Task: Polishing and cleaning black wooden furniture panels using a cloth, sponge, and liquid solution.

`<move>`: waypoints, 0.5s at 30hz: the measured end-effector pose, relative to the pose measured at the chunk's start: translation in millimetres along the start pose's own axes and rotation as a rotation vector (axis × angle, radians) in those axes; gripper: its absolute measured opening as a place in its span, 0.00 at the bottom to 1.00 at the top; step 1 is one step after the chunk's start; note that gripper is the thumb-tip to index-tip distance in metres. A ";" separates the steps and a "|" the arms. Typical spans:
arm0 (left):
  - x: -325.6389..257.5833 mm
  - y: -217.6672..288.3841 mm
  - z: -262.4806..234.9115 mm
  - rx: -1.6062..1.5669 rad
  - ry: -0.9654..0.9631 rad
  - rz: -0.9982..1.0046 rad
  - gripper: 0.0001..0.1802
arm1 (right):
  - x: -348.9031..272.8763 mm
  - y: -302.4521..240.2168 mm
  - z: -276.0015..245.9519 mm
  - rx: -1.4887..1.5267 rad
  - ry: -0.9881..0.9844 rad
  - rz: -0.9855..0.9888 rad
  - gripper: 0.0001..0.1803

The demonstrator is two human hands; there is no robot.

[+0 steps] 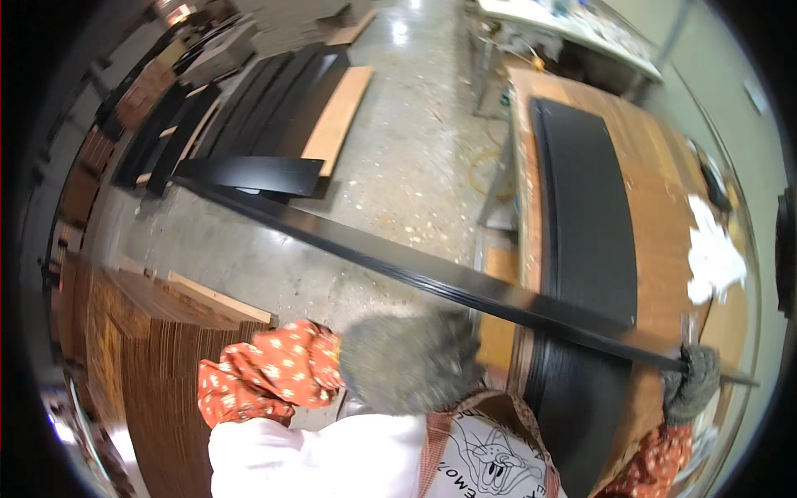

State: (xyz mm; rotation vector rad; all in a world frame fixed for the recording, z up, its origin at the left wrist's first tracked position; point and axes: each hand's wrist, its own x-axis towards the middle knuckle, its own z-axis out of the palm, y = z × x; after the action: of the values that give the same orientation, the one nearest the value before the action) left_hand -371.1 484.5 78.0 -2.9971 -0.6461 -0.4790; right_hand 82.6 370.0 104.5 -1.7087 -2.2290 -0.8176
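A long, narrow black board [398, 264] with a ridged edge runs slantwise across the view, from the stacked boards at far left to the bench at right. My right hand [691, 387], in a grey glove and an orange patterned sleeve, is closed around its right end. A thin dark tip [739, 380] juts out beyond that hand. My left hand [411, 361], also gloved in grey, hovers in front of my body, just on the near side of the board. Motion smears its fingers, and I cannot tell whether it touches the board.
Wide black panels [585, 207] lie on a wooden workbench [664, 224] at right, near a white cloth [714, 253]. Black boards [266, 100] cover the floor at far left. A tall stack of brown sheets [166, 365] stands at near left. Farther back is a white-topped table [573, 33].
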 end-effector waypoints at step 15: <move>-54.7 -127.8 202.4 -2.320 0.342 -0.731 0.12 | 194.1 89.2 119.2 0.029 -0.533 -0.076 0.31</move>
State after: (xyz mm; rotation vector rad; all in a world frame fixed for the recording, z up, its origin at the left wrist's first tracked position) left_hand -411.9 600.0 -134.8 -2.7817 -2.1265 -3.9069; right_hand 126.8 609.5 127.3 -2.0206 -2.6303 -0.3630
